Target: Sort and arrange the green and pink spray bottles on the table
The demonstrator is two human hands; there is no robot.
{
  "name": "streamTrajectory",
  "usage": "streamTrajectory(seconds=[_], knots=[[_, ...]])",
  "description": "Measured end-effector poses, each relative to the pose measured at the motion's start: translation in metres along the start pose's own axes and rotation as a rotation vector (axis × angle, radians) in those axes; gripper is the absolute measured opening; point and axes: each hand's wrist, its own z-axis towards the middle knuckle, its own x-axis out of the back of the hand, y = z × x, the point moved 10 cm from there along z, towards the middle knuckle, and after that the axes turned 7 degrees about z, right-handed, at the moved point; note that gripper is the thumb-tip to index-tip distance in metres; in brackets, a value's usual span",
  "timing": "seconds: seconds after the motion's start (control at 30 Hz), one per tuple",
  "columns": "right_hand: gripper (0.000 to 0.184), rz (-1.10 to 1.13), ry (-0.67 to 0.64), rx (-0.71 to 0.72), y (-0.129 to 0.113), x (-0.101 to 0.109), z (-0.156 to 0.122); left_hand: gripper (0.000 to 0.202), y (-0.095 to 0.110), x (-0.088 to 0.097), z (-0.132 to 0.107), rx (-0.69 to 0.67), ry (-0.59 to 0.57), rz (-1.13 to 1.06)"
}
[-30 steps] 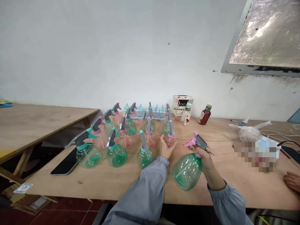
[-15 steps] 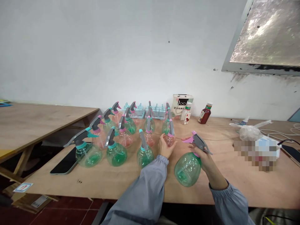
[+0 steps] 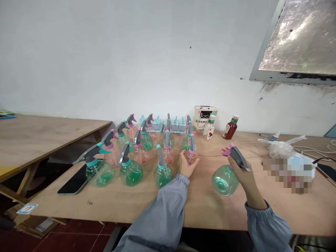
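The pale wall (image 3: 105, 63) is marked by dark scuffs (image 3: 269, 86) at two o'clock, beneath a glossy grey-framed panel (image 3: 301, 42). A wooden surface (image 3: 126, 206) is noted at six o'clock, another table (image 3: 52, 134) at nine, reddish floor tiles (image 3: 69, 242) at seven.

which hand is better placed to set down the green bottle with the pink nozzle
Probably the right hand: it holds the green bottle near its neck, while the left hand grasps a pink bottle.
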Motion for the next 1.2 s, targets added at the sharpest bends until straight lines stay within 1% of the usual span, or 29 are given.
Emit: streamTrajectory(seconds=[0.07,0.13,0.23,0.37,0.47,0.53,0.6,0.67,0.73,0.77,0.8,0.87,0.97,1.0,1.03,1.1,1.2], knots=[[0.042,-0.060,0.087,-0.016,0.010,0.019,0.007,0.080,0.000,0.000,0.000,0.010,0.001,0.000],[0.047,-0.100,0.124,-0.037,0.022,0.029,0.012,0.080,0.000,0.000,0.000,0.016,0.003,-0.004],[0.053,-0.122,0.138,-0.031,0.038,0.034,0.017,0.079,0.000,0.000,0.000,0.015,-0.005,-0.010],[0.047,-0.166,0.172,-0.011,0.055,0.035,0.022,0.078,0.001,0.001,0.000,0.011,-0.007,-0.021],[0.049,-0.259,0.140,0.001,0.068,0.032,0.018,0.077,0.002,0.003,-0.001,0.009,0.002,-0.012],[0.063,-0.348,0.139,0.011,0.079,0.033,0.006,0.077,0.003,0.003,-0.001,0.007,0.002,-0.009],[0.085,-0.431,0.164,0.036,0.088,0.038,-0.013,0.078,0.003,0.002,-0.001,0.006,-0.004,-0.009],[0.106,-0.470,0.182,0.102,0.094,0.042,-0.033,0.079,0.004,0.002,-0.001,0.008,-0.009,-0.006],[0.113,-0.460,0.167,0.173,0.099,0.046,-0.044,0.078,0.004,0.003,-0.001,0.011,-0.008,-0.006],[0.114,-0.452,0.163,0.185,0.103,0.049,-0.044,0.077,0.004,0.003,-0.001,0.012,-0.008,-0.009],[0.116,-0.447,0.163,0.175,0.109,0.055,-0.040,0.077,0.004,0.003,-0.001,0.014,-0.008,-0.013],[0.120,-0.428,0.172,0.084,0.127,0.069,-0.018,0.077,0.004,0.002,-0.003,0.017,-0.014,-0.021],[0.133,-0.398,0.223,-0.123,0.162,0.094,0.031,0.079,0.004,0.000,-0.007,0.026,-0.033,-0.027],[0.134,-0.399,0.239,-0.165,0.171,0.100,0.048,0.078,0.004,0.000,-0.009,0.028,-0.039,-0.032],[0.133,-0.405,0.254,-0.183,0.178,0.104,0.064,0.078,0.005,0.000,-0.010,0.031,-0.043,-0.037],[0.123,-0.430,0.288,-0.191,0.188,0.109,0.091,0.076,0.006,0.001,-0.011,0.036,-0.042,-0.040],[0.111,-0.473,0.398,-0.254,0.203,0.114,0.116,0.074,0.007,0.001,-0.013,0.053,-0.050,-0.026]])
